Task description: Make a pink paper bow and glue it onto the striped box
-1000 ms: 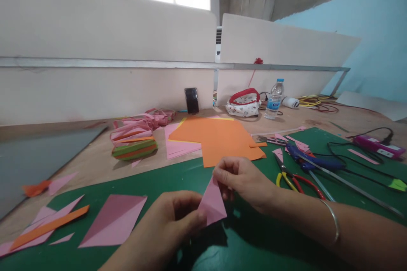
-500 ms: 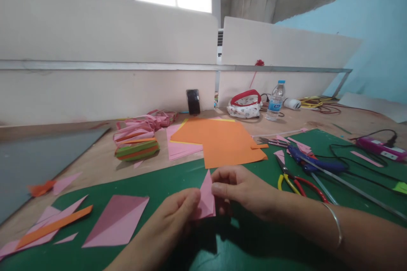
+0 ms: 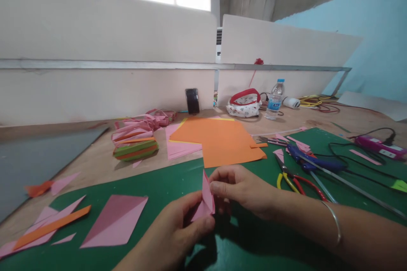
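Between my two hands is a folded piece of pink paper [image 3: 207, 197], its pointed tip upward and a flap standing partly apart. My left hand [image 3: 181, 224] grips its lower part, the thumb along the bottom edge. At the paper's right side, my right hand [image 3: 237, 186] pinches it with thumb and fingers; some of these fingers are hidden behind. Flat on the green mat [image 3: 152, 190] to the left lies a creased pink paper sheet [image 3: 116, 222]. Just beyond my hands is a large orange sheet [image 3: 222, 137] over other pink sheets [image 3: 182, 150].
Pliers [image 3: 284, 173] with red and yellow handles and a blue glue gun [image 3: 313, 161] lie right. Paper scraps [image 3: 51, 226] are at left. Behind stand a phone [image 3: 192, 100], a pouch [image 3: 244, 103] and a water bottle [image 3: 274, 100]. Bundled paper strips [image 3: 136, 148] lie back left.
My left thumb has moved down from the paper's face to its lower edge. The pink paper has turned, and its fold now stands more apart. My right hand still pinches its side.
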Demonstrator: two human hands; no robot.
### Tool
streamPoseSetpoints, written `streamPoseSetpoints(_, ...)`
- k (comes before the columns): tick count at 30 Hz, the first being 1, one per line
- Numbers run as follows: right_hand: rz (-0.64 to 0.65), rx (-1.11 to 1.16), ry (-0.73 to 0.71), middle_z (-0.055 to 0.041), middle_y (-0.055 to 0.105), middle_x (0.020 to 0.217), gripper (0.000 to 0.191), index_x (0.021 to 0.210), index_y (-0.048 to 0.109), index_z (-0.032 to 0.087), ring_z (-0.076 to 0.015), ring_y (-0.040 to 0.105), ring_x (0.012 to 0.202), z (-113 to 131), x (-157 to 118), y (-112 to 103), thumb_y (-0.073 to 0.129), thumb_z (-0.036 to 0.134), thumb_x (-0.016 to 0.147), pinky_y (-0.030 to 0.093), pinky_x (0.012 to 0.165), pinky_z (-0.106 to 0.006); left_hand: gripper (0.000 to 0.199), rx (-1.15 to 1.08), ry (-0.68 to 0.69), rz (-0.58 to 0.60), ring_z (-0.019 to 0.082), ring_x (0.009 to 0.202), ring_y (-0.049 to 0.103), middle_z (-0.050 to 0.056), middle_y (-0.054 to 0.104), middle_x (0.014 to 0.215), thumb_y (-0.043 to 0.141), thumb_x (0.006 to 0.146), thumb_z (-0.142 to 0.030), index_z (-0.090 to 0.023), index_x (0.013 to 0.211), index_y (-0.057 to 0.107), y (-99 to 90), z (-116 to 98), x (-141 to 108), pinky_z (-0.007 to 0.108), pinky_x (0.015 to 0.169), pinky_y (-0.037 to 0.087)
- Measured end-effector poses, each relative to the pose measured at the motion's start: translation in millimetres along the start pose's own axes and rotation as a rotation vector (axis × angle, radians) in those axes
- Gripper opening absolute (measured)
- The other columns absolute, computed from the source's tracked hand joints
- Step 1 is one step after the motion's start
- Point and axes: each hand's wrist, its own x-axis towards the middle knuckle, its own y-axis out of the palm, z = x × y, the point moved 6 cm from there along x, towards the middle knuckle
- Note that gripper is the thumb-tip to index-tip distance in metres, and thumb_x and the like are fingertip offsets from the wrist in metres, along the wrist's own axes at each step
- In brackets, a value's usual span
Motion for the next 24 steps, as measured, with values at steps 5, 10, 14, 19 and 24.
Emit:
streamPoseSetpoints(5,-0.007,0.03,0.009,0.0022,0.057,0.059,0.018,0.076,0.057,0.012,-0.0065,0.054,0.047,0,0,-1,0.059,0.029,0.082,0.04,0.045,-0.017,0.043,-0.048,-0.067,0.158,0.011,0.05,0.043,-0.001,0.053,0.059,0.063,0.077,-0.048,-0.016,0.106,0.064,-0.7,4,1,0.024,0.051,0.037)
streamPoseSetpoints(10,-0.016,0.054,0.03,0.0021,0.057,0.06,0.017,0.073,0.057,0.013,-0.0055,0.052,0.045,1,0,-3,0.06,0.028,0.081,0.038,0.043,-0.016,0.037,-0.002,-0.033,0.164,0.007,0.047,0.032,-0.004,0.044,0.057,0.056,0.082,-0.049,-0.015,0.093,0.067,-2.9,1,2,0.021,0.043,0.027)
streamPoseSetpoints(14,-0.025,0.038,0.043,0.0027,0.056,0.056,0.011,0.07,0.057,0.013,-0.0059,0.051,0.046,2,-2,-3,0.06,0.021,0.078,0.038,0.044,-0.016,0.034,-0.035,0.028,0.204,0.007,0.054,0.032,-0.001,0.045,0.07,0.055,0.084,-0.047,-0.016,0.094,0.066,4.2,0,1,0.019,0.045,0.025)
streamPoseSetpoints(19,0.008,-0.059,-0.008,0.0024,0.057,0.057,0.01,0.071,0.057,0.014,-0.0072,0.053,0.049,8,-6,1,0.058,0.019,0.079,0.039,0.047,-0.017,0.048,-0.13,0.032,0.159,0.011,0.068,0.045,0.002,0.057,0.086,0.069,0.074,-0.043,-0.023,0.116,0.058,9.7,0,-3,0.023,0.063,0.04)
streamPoseSetpoints(24,-0.002,-0.127,0.019,0.0033,0.057,0.057,0.007,0.069,0.056,0.014,-0.0066,0.052,0.049,11,-8,2,0.056,0.016,0.076,0.039,0.047,-0.017,0.035,-0.061,-0.032,-0.183,0.008,0.048,0.041,-0.003,0.051,0.055,0.061,0.078,-0.051,-0.018,0.091,0.065,-3.2,3,-7,0.02,0.047,0.033)
